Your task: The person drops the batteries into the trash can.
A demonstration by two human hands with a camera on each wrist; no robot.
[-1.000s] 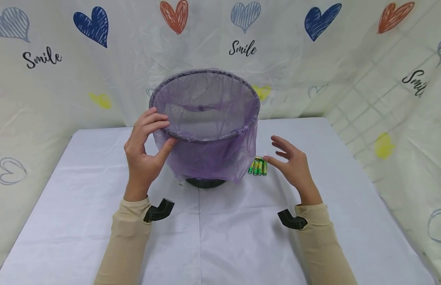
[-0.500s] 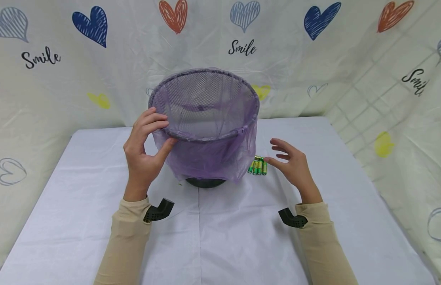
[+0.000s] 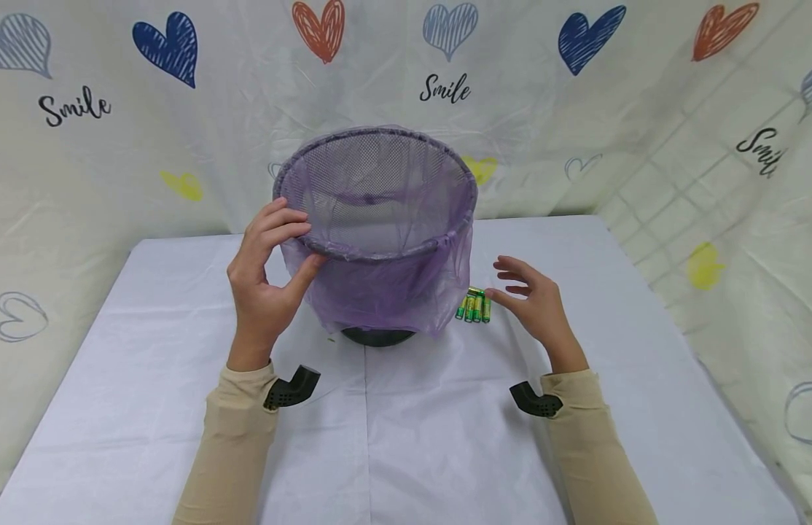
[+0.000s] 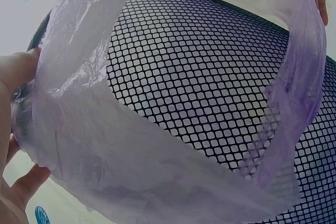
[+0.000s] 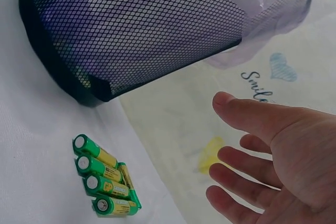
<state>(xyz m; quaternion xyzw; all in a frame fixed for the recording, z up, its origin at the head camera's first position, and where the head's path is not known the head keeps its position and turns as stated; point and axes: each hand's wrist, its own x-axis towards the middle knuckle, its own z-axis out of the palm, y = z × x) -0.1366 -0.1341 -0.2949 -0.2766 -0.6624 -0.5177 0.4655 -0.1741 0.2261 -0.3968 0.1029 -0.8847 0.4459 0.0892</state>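
A mesh wastebasket (image 5: 142, 30) stands upright at the middle of the table, lined with a thin purple plastic bag (image 3: 380, 295) folded over its rim. My left hand (image 3: 264, 281) grips the rim at its near left, fingers over the edge and thumb on the outer side. Fingers (image 4: 23, 72) and bag film also show in the left wrist view. To the right of the basket hovers my right hand (image 3: 540, 306), fingers spread and holding nothing. Several green and yellow batteries (image 5: 105, 182) lie together by the basket's base; the right wrist view shows the hand apart from them.
White cloth covers the table (image 3: 439, 437). Behind it hangs a pale curtain (image 3: 373, 87) printed with hearts and words. A tiny speck lies on the cloth left of the basket's base.
My right hand has sunk very slightly, staying beside the batteries. The left hand and the wastebasket have not visibly moved.
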